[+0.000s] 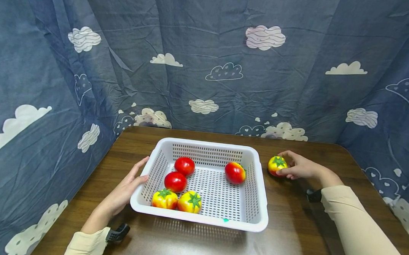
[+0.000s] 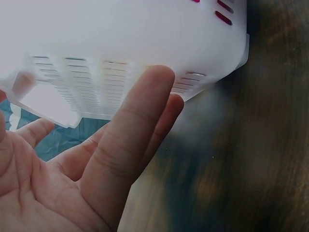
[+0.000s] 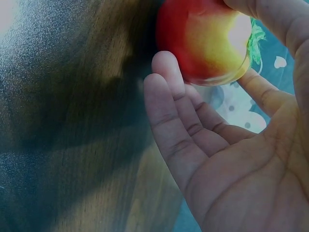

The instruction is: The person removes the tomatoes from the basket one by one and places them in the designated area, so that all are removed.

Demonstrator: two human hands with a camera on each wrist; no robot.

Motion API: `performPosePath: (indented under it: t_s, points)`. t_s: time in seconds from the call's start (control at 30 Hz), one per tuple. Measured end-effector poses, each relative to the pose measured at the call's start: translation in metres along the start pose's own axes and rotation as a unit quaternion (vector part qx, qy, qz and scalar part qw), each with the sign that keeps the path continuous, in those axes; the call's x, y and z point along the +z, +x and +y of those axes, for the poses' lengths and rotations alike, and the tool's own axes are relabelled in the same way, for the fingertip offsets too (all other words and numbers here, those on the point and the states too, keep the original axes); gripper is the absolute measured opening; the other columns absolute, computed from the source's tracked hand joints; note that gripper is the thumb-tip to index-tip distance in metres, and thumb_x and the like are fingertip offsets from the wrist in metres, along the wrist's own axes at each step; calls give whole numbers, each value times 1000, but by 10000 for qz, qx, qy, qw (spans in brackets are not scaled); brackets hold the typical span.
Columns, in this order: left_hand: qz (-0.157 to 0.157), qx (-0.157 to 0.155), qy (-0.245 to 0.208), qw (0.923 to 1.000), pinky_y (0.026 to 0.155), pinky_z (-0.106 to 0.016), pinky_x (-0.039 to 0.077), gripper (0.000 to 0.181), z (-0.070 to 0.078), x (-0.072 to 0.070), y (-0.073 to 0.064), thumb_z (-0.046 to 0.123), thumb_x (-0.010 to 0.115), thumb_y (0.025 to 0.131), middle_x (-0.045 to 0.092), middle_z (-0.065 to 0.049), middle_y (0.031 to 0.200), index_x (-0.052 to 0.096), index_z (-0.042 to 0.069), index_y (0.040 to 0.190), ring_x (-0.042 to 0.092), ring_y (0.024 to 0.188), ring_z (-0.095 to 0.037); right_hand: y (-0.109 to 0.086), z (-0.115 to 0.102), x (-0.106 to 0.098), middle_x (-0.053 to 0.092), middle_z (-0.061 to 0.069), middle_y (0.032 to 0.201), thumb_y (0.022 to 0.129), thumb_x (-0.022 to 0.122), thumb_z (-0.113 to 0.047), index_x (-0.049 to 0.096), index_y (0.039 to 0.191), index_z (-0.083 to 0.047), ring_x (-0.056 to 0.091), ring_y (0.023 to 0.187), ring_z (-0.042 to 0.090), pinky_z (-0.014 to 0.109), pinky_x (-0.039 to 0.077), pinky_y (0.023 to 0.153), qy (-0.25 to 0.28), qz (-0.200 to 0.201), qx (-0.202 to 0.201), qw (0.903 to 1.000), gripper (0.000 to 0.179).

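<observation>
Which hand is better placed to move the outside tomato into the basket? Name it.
Probably the right hand: it pinches that tomato beside the basket; the left hand is at the opposite side.

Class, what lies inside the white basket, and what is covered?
The basket holds two red fruits at left, two yellow-red ones nearer, and one mostly red one at right; its floor shows, except where they cover it.

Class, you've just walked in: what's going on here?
A person's right hand grips a round, red-and-yellow, tomato-like fruit with a green leafy top, just outside a white, rectangular, perforated plastic basket. The left hand is at the basket's left side. Five more red or red-and-yellow fruits lie inside.
</observation>
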State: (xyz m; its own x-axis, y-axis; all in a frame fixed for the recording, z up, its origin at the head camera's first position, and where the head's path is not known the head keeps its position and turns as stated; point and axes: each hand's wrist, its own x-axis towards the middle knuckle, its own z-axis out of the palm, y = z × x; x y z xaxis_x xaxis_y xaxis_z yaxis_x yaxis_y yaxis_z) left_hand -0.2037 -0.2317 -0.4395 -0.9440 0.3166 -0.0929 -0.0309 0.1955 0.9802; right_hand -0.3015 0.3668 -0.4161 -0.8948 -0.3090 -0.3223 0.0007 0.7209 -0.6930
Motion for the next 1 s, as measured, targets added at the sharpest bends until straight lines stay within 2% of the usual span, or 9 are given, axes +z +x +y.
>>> performPosePath:
  t_s: [0.17,0.4,0.67,0.83,0.93,1.0]
  points:
    - [35,-3,-16,10000,91,-57,65,70,0,0,0,24,47,113,32,-35,167,10,30,173,64,129,-48,-1,-2,1,64,18,109,101,74,-23,26,157,4,64,83,21,30,63,74,-66,8,-5,10000,78]
    - [-13,36,-5,10000,93,-54,64,70,1,2,-1,23,46,113,30,-36,166,9,27,173,64,129,-47,-3,0,0,64,11,100,102,72,-27,24,158,2,65,83,19,30,59,70,-247,-11,109,9996,80]
    - [2,45,1,10000,92,-52,64,70,0,0,-1,23,46,114,30,-35,167,9,27,173,65,128,-45,-3,-3,-2,65,13,105,101,72,-32,23,158,1,64,86,20,31,57,69,-302,-30,147,9994,83]
    - [7,29,16,10000,92,-54,65,70,0,0,0,23,47,113,30,-34,167,9,28,173,64,129,-45,-8,-6,-5,60,34,129,99,73,-37,25,157,5,65,104,32,38,61,79,-564,67,85,9984,86]
    - [15,35,18,10000,92,-54,65,70,0,0,0,23,47,113,30,-34,167,10,28,173,64,129,-46,-11,-6,-8,50,42,143,99,73,-39,29,156,7,63,118,45,50,63,91,-846,202,7,9962,86]
    - [2,44,16,10000,92,-55,65,70,1,0,0,24,47,113,30,-35,167,10,28,173,64,129,-46,-12,-5,-9,45,44,148,99,74,-40,30,155,8,60,126,54,59,59,101,-989,297,-37,9946,86]
